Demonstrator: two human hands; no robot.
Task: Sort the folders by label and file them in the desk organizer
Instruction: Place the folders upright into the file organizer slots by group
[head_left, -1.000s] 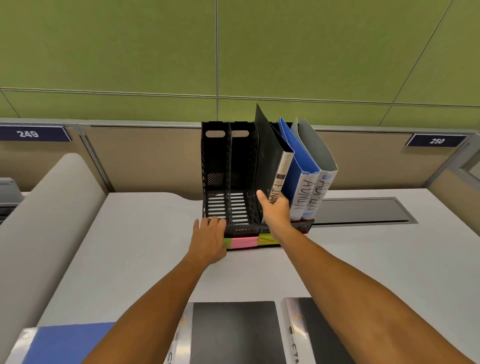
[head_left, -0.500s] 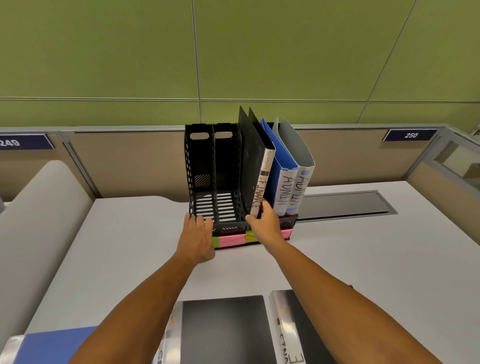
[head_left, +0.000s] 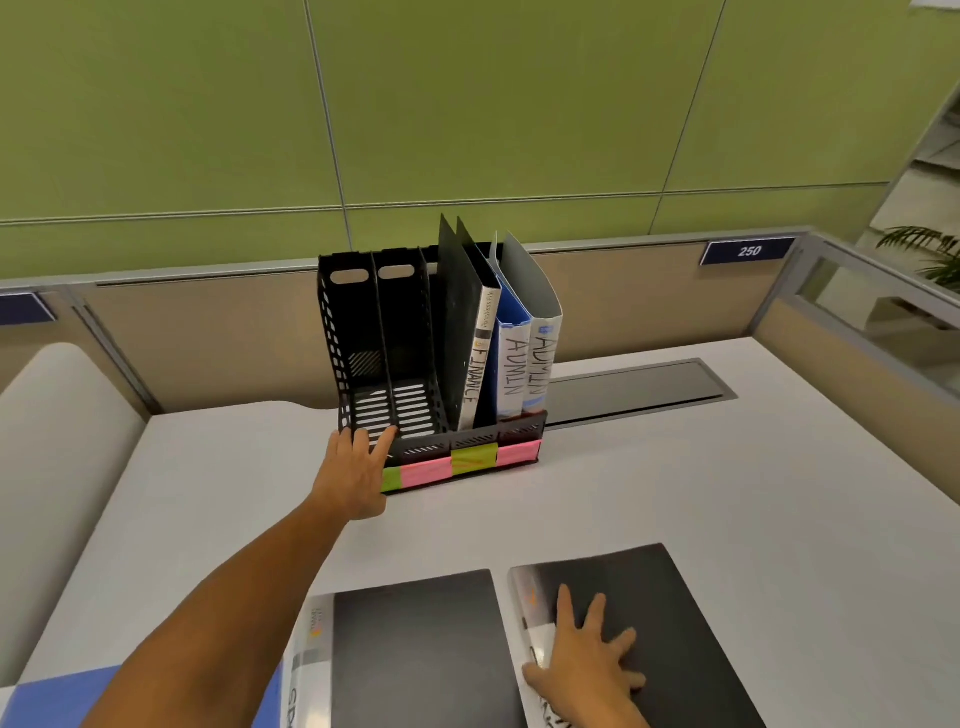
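Note:
A black desk organizer (head_left: 363, 322) stands at the back of the white desk (head_left: 701, 493), with green and pink sticky notes along its front. Its third slot holds a black folder (head_left: 460, 332) with a FINANCE spine. The right slot holds a blue folder (head_left: 511, 358) and a grey folder (head_left: 540, 332), both marked ADMIN. The two left slots are empty. My left hand (head_left: 356, 470) rests with straight fingers on the organizer's front left corner. My right hand (head_left: 587, 660) lies flat, fingers spread, on a black folder (head_left: 675, 613) at the near edge.
Another black folder (head_left: 415, 654) lies left of the one under my hand, and a blue folder (head_left: 52, 701) shows at the bottom left corner. A dark cable tray lid (head_left: 639, 389) sits flush in the desk behind. Partition walls border the desk at back and right.
My right hand left the FINANCE folder in the organizer and came down onto the black folder at the near edge. The left hand stayed on the organizer. The view tilted down.

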